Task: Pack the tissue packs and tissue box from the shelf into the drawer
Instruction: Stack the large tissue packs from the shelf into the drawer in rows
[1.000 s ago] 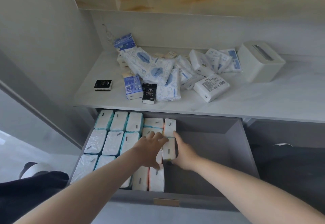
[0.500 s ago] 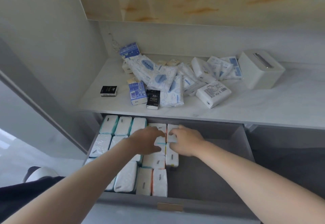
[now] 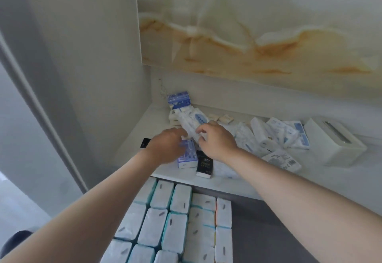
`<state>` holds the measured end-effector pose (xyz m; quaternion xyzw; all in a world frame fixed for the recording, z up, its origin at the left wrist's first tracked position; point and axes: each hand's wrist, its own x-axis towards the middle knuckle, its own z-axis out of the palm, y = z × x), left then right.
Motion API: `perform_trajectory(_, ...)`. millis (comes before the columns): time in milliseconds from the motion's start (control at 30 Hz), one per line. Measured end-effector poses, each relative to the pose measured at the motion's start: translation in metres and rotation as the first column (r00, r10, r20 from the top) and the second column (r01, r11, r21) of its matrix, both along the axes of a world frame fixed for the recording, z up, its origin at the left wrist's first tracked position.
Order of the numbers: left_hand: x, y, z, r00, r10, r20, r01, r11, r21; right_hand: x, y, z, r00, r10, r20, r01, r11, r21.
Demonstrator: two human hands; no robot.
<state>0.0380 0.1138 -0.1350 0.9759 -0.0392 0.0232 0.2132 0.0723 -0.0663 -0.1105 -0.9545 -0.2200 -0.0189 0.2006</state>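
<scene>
Tissue packs (image 3: pixel 266 134) are lying heaped on the shelf (image 3: pixel 227 184), the tissue box (image 3: pixel 334 145) at their right end, and you are stretching both arms over the open drawer (image 3: pixel 268 242) out to them. Your right hand (image 3: pixel 217 138) is curling thumb and fingers round a white pack (image 3: pixel 192 122) with a blue oval, while your left hand (image 3: pixel 167 147) is hovering at the same pack, too blurred to tell whether it is gripping. Half a second ago both hands were pressing on the packed rows (image 3: pixel 177 221) in the drawer; now they are working up at the shelf.
</scene>
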Motion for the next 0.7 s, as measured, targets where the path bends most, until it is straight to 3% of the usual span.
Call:
perform_trajectory(200, 0.054, 0.039, -0.028, 0.985, 0.150, -0.087, -0.159, 0.981, -0.113, 0.075, 0.068, -0.001, 0.998, -0.064, 0.024, 0.067, 0.982, -0.178)
perform_trajectory(300, 0.074, 0.054, -0.040, 0.982, 0.169, -0.085, -0.179, 0.976, -0.122, 0.110, 0.097, -0.005, 0.959, -0.269, -0.086, 0.250, 0.950, -0.186)
perform_trajectory(367, 0.084, 0.066, -0.048, 0.980, 0.187, -0.072, -0.197, 0.969, -0.150, 0.134, 0.110, -0.009, 0.932, -0.319, -0.170, 0.286, 0.939, -0.192)
perform_trajectory(533, 0.100, 0.092, -0.063, 0.970, 0.227, -0.088, -0.242, 0.935, -0.258, 0.159, 0.124, -0.024, 0.945, -0.153, -0.289, 0.048, 0.939, -0.340)
perform_trajectory(700, 0.111, 0.096, -0.071, 0.970, 0.224, -0.097, -0.244, 0.892, -0.380, 0.148, 0.126, -0.037, 0.947, 0.093, -0.308, -0.189, 0.935, -0.300)
